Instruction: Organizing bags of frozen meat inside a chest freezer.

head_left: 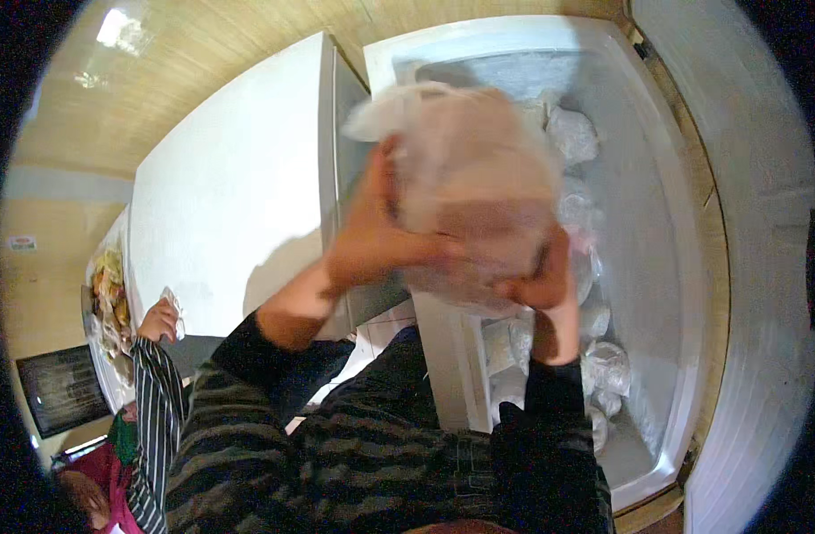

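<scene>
Both hands hold up a large clear plastic bag (474,173) with light brown contents, too blurred to name further. My left hand (381,243) grips its left side, thumb spread across the front. At its lower right edge is my right hand (547,274), fingers curled around the plastic. The bag is above the near side of an open white chest freezer (681,300). Inside the freezer lie several frosty plastic-wrapped packs, among them a round pack (606,367) and a whitish pack (573,137). My arms and the bag hide part of the interior.
A white chest with a flat top (234,180) stands left of the freezer. At its corner is another person's hand (159,320) in a striped sleeve, with crumpled plastic. Bagged food (110,294) lies beyond. The freezer's raised lid (754,200) stands at the right.
</scene>
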Demonstrator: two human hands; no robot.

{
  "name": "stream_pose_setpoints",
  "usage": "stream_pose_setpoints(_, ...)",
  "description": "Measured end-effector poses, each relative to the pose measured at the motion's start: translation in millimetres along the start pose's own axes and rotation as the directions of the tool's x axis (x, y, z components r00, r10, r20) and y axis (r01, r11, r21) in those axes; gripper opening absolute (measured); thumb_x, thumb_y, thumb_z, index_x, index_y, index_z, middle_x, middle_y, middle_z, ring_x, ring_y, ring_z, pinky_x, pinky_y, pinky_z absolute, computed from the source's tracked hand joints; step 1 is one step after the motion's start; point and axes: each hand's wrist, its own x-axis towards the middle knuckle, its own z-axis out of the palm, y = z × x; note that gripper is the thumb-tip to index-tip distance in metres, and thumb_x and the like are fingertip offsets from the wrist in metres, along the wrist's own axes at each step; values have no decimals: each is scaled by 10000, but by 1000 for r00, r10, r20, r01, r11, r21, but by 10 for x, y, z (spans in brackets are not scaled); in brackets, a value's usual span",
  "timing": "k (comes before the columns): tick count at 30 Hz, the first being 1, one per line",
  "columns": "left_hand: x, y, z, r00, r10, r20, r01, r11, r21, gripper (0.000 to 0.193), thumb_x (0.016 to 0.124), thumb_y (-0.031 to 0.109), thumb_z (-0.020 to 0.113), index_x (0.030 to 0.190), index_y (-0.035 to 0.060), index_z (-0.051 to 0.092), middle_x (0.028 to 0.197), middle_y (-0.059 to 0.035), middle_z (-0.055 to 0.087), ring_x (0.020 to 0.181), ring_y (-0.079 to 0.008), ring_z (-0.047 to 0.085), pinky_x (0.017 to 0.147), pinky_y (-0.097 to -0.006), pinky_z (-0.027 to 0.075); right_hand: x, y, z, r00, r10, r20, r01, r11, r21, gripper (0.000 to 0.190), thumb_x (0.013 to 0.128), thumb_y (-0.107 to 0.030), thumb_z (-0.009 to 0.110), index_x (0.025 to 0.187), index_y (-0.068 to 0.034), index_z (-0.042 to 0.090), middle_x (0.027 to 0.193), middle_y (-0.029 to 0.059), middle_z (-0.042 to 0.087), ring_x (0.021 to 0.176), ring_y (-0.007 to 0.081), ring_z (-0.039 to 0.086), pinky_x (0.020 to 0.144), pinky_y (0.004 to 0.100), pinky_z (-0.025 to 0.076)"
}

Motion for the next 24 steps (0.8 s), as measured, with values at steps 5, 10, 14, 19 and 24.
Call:
stream_pose_setpoints(5,-575,164,-1035,895,-126,-428,136,991,-9,908,671,103,703,1413,69,181,1248,-174,460,1073,-278,528,855,-390,499,446,155,1337,981,24,191,-82,950,300,885,532,-237,802,1269,38,398,1174,123,513,1085,229,499,980,340,370)
stream_pose_setpoints(10,-1059,22,-2251,795,-281,-538,306,951,-44,686,787,312,629,1336,21,337,1238,-168,485,1084,-285,524,896,-390,468,291,360,2081,957,-133,258,161,983,-89,542,703,-219,699,1135,19,474,1075,198,511,1058,314,492,907,406,394)
stream_pose_setpoints(14,-1141,282,-2122,544,-600,-587,506,792,-340,708,814,476,584,1326,34,376,1243,-127,496,1093,-305,517,899,-391,458,-4,706,1594,876,-435,-207,433,900,-59,328,774,-96,586,1087,-24,520,1087,142,523,1041,279,510,855,391,426)
stream_pose_setpoints(19,-1348,65,-3698,786,119,-607,547,325,772,700,797,426,640,1312,18,401,1262,-149,507,1110,-311,520,946,-395,407,-751,2746,-201,557,65,-828,-9,997,73,241,759,-9,583,994,-27,538,880,45,558,813,132,546,682,252,457)
stream_pose_setpoints(24,-127,219,-544,800,597,-63,72,10,997,560,827,181,652,1302,4,413,1294,-199,468,1198,-281,446,1016,-381,338,-1480,3288,-1222,424,376,-824,-876,402,-267,516,725,-347,662,1130,-57,525,1074,156,530,1037,279,528,875,378,435)
